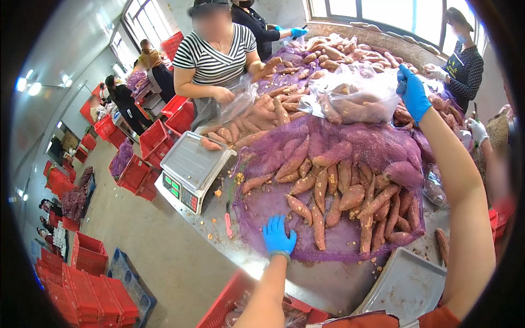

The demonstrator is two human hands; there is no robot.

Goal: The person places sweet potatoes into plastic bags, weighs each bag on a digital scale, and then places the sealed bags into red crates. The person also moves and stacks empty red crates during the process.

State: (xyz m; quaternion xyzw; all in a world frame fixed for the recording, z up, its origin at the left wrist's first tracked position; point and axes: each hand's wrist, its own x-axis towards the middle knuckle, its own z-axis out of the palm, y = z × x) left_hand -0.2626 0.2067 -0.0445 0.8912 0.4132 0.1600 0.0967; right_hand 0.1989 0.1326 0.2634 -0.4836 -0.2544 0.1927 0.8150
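Note:
My left hand (278, 236), in a blue glove, lies with fingers stretched out at the near edge of a purple mesh sack (268, 210). Sweet potatoes (344, 188) spill from the sack in a wide heap to its right. My right hand (414, 94), also blue-gloved, is raised at the far right with fingers closed on the upper corner of a clear plastic bag (363, 90). That bag holds several sweet potatoes and rests on the heap. A pink-handled knife (228, 221) lies on the metal table left of the sack.
A digital scale (194, 164) stands at the table's left, a second scale with a grey tray (407, 287) near my right. A red crate (224, 303) is below my left arm. Across the table a person in a striped shirt (219, 54) fills a bag; other people work around the heap.

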